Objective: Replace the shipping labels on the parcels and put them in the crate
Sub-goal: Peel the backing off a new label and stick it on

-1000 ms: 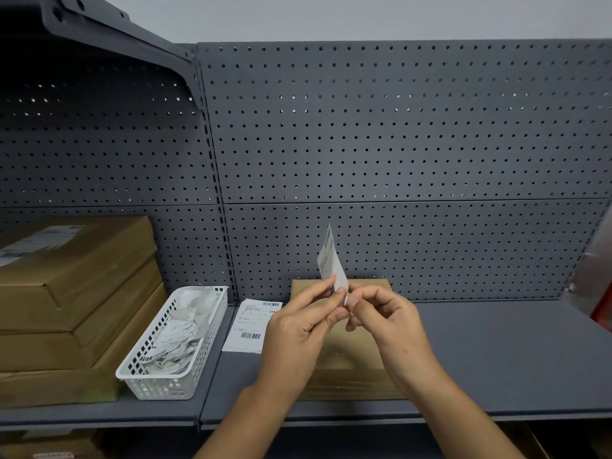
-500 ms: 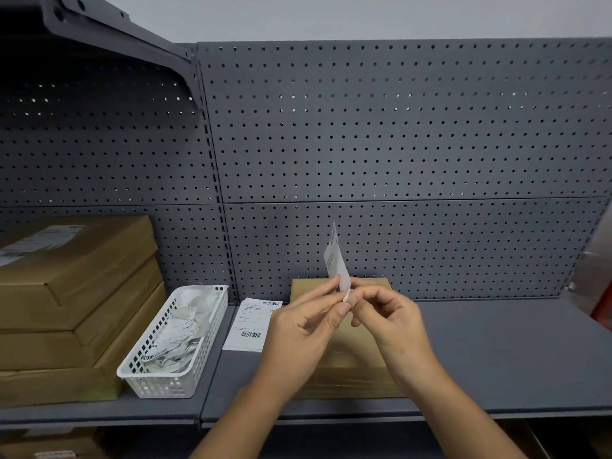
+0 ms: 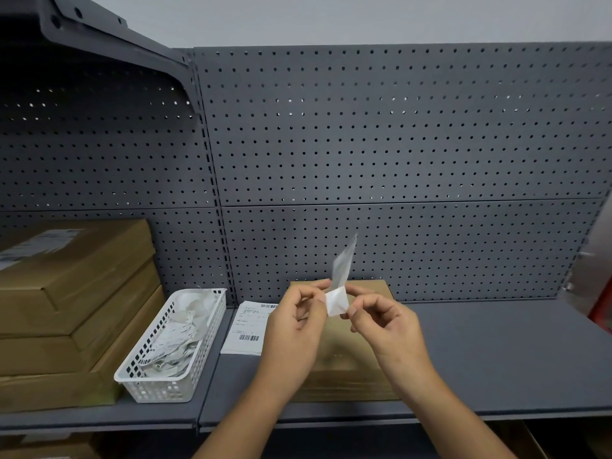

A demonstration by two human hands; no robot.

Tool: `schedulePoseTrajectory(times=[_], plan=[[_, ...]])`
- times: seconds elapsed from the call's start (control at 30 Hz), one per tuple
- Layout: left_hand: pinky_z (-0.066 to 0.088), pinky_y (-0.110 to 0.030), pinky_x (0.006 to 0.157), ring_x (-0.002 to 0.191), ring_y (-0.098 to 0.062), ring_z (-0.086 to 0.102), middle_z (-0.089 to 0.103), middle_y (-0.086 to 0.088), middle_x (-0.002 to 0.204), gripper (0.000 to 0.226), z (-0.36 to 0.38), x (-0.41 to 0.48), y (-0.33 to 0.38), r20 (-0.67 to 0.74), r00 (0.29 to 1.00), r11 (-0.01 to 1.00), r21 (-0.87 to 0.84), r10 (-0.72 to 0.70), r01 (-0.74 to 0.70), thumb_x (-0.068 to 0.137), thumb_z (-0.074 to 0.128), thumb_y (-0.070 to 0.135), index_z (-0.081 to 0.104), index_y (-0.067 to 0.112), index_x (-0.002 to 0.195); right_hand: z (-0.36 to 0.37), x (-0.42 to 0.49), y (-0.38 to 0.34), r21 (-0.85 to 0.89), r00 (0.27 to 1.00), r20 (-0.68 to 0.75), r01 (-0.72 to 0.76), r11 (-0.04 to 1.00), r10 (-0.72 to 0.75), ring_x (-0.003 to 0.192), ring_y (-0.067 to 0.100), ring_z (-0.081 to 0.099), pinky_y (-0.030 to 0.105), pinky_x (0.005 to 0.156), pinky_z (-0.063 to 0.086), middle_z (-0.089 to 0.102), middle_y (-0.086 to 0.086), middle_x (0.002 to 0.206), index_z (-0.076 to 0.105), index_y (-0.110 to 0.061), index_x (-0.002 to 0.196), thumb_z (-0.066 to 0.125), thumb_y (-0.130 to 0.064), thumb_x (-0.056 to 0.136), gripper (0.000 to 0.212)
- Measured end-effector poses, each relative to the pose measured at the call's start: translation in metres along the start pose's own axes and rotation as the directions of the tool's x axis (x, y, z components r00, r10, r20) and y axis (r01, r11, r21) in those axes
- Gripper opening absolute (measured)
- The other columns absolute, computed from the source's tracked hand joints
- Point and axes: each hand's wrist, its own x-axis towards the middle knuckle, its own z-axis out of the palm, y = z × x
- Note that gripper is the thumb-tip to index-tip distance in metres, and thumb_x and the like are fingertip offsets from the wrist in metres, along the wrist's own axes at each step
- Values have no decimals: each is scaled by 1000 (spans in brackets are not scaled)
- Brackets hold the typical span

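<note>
Grey pegboard back panel [image 3: 397, 134] fills most of the view, with a plain pale wall [image 3: 331, 18] above it. Upper shelf bracket [image 3: 109, 31] top left, dark underneath. Grey metal shelf [image 3: 503, 359] runs the full width, in two sections with a seam left of centre.

Stack of flat cardboard boxes [image 3: 73, 313] on the left section, three high. The top one has a white sticker [image 3: 36, 245] on its lid. White plastic basket [image 3: 172, 379] just beside the stack, holding crumpled peeled labels [image 3: 172, 336].

Brown parcel [image 3: 344, 372] lies flat on the right section, back edge near the pegboard, directly under the hands. Printed label sheet [image 3: 246, 329] with barcodes lies flat on the shelf between basket and parcel, its right edge hidden by the left hand.

Red and white object [image 3: 601, 309] at the far right edge, blurred, can't tell what it is.

Left hand [image 3: 294, 332] and right hand [image 3: 390, 329] are raised above the parcel. Both pinch one small white label [image 3: 337, 303] between thumb and forefinger, other fingers curled in. A thin strip of it sticks upward, blurred.
</note>
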Motion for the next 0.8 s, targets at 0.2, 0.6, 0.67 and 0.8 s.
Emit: schedulePoseTrajectory(times=[0.2,0.6,0.67,0.8], plan=[[53,-50,73,68,-26,59,73,15,108,16,-6,1,-2,39,999,983,179,23,-29,108,46,22,55,26,95,-7,2,-3,-102,998,-13,59,993,-61,101,13,66,34,89,53,66,-16,128,65,-15,95,71,-16,94,7],[47,-37,84,102,-12,49,47,16,108,14,-20,28,0,277,909,672,611,313,-418,110,42,30,55,27,105,-31,60,-41,-624,885,465,323,712,6,80,1,53,19,81,42,68,-25,101,73,-37,104,72,-47,92,15],[46,-32,83,102,-11,48,46,16,109,12,-20,33,2,297,900,628,644,320,-436,108,48,29,59,29,105,-29,60,-41,-602,874,484,311,735,27,70,1,50,16,69,39,69,-23,100,73,-37,100,73,-46,92,12],[42,-29,81,98,-12,46,49,14,111,8,-21,39,1,322,873,531,699,365,-480,104,57,24,62,30,104,-24,59,-39,-552,854,510,235,800,101,57,4,42,17,56,37,69,-20,90,72,-30,95,75,-42,92,13]])
